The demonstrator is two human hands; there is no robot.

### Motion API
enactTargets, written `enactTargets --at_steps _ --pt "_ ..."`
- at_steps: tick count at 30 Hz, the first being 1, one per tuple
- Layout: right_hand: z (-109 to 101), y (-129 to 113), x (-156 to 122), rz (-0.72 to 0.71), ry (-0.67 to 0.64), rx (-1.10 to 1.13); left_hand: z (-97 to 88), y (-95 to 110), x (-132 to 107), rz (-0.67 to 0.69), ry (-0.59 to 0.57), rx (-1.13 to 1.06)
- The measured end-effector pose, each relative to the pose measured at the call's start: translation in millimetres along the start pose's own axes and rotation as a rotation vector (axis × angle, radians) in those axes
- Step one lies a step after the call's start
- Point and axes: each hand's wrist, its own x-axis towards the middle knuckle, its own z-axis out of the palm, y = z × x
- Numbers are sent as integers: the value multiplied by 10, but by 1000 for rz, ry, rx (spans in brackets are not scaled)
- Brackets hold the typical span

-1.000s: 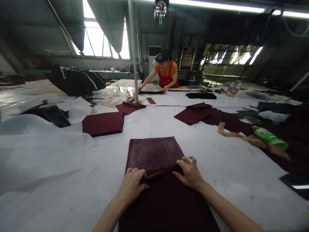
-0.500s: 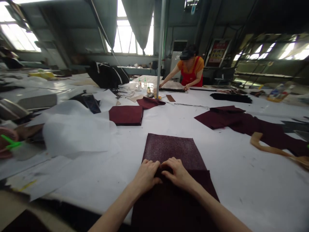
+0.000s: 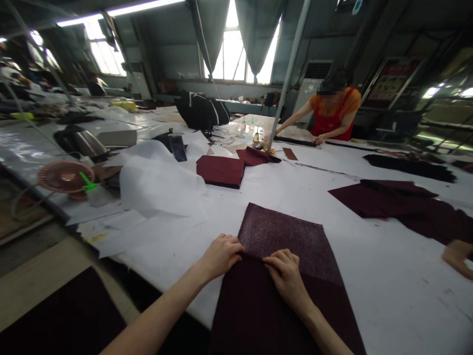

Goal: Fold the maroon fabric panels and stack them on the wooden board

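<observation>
Left hand (image 3: 222, 254) and right hand (image 3: 286, 276) pinch an edge of maroon cloth (image 3: 251, 303) on a white-covered desk (image 3: 291, 187). A pink fan (image 3: 66, 176) stands at ten o'clock, bright windows (image 3: 232, 54) at twelve.

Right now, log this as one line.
left hand: gripping cloth edge | right hand: gripping cloth edge | cloth: on table

Left hand (image 3: 220, 252), right hand (image 3: 287, 275) pinching, close together.

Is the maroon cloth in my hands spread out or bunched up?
Mostly spread: the cloth lies flat beyond your left hand and right hand.
</observation>
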Motion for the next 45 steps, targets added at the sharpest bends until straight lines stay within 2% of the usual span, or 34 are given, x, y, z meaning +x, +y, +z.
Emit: enactTargets --at_steps 5,11,21,26,37,45 --pt "19 31 -16 -55 1 -25 83 -67 -107 68 41 -33" --pt "55 72 -48 -131 -13 -104 178 -84 -226 129 58 30" --pt "83 36 -69 -182 -14 -113 324 -152 -244 274 177 183" --pt "84 29 -80 -199 -15 -119 317 -154 -255 306 198 232" --pt "81 -10 -78 -201 -16 -130 319 -127 -258 347 179 336" --pt "74 -39 -82 -211 -26 -148 284 -158 -276 361 124 415"
